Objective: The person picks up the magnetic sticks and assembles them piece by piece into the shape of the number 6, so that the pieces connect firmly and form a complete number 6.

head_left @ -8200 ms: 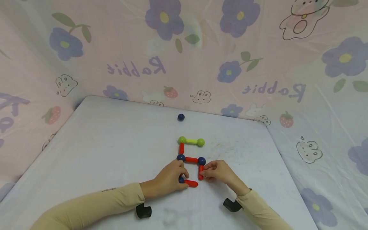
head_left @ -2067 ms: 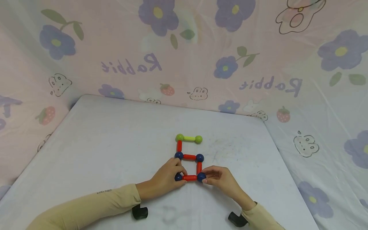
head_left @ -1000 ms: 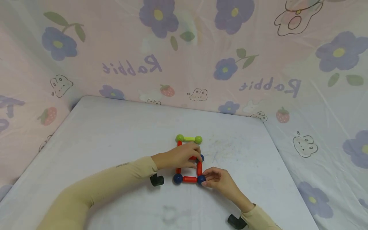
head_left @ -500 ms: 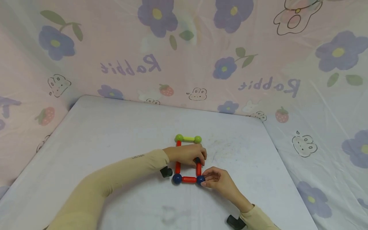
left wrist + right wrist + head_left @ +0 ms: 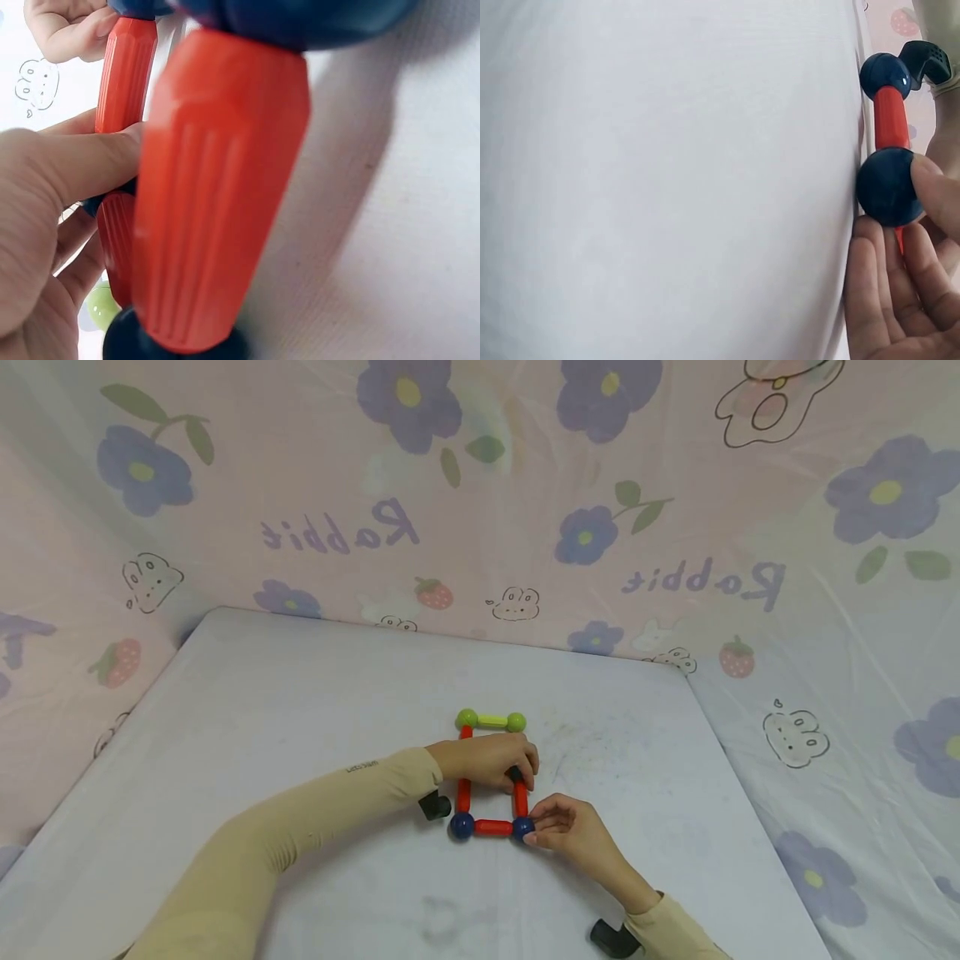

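A figure of toy rods and balls lies mid-table. Red rods (image 5: 492, 828) meet at blue balls, forming a box below a lime rod (image 5: 492, 722) with a green ball (image 5: 516, 722) at each end. My left hand (image 5: 487, 757) reaches over the figure and grips the blue ball (image 5: 91, 205) at the box's upper right corner, largely covered by thumb and fingers. The box's upper left corner is hidden under this hand. My right hand (image 5: 573, 835) pinches the lower right blue ball (image 5: 889, 186) between thumb and fingers. The lower left blue ball (image 5: 462, 826) is untouched.
The white table (image 5: 337, 693) ends at a printed fabric backdrop (image 5: 480, 552). A black wrist device (image 5: 434, 806) at the left cuff sits close beside the box's left side. Another black device (image 5: 613, 938) is at the right wrist.
The loose blue ball left the back; a blue ball now joins the box's lower right corner. My left hand moved from lower left to upper right corner. The last half second shows little movement.
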A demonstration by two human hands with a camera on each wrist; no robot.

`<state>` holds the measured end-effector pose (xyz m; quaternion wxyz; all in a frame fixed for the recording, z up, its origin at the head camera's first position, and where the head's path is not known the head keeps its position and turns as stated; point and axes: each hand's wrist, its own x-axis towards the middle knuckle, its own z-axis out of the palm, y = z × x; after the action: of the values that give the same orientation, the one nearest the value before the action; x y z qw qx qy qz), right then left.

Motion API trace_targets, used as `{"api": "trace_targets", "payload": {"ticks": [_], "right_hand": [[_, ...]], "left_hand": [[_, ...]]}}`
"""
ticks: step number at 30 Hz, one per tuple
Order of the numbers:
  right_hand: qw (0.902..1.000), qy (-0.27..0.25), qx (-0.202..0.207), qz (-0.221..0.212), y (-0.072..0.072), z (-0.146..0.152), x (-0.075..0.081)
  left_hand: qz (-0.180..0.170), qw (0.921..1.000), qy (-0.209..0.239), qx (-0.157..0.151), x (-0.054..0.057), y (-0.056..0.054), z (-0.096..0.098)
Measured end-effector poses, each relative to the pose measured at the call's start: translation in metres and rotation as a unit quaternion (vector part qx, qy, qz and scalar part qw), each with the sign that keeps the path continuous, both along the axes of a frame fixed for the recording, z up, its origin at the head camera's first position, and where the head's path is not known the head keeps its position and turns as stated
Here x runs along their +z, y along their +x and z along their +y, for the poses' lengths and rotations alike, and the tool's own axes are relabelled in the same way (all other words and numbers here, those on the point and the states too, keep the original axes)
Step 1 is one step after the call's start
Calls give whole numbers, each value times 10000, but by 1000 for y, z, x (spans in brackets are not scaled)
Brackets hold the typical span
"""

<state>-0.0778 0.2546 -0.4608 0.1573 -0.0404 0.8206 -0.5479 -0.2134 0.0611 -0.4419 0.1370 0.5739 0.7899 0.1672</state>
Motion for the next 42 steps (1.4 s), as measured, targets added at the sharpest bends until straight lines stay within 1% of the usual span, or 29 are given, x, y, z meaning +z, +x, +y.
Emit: {"api": "trace_targets", "payload": {"ticks": [8,19,27,34,36,39,42], "right_hand": [[9999,-50,89,-32,0,-1,4],[9998,-80,161,-114,0,0,3],[9996,-140,189,-142,0,1,3],[9994,-122,251,-202,-3,2,3],[9992,-23,333,-216,-5,2,4],[9976,247,616,-176,-9,6,7],[9928,669,994,51,-16,11,11]], "left_hand": [[-116,9999,-29,43,2,2,-1],[-406,9992,-10,-41,2,-1,-3],[-472,9988,37,-137,2,-2,-3],[-541,9985,26,-83,3,-4,-3],[-582,9983,51,-46,4,-4,-4],[-573,9982,143,73,4,-4,-8],[-559,9974,285,367,8,-3,-18]]}}
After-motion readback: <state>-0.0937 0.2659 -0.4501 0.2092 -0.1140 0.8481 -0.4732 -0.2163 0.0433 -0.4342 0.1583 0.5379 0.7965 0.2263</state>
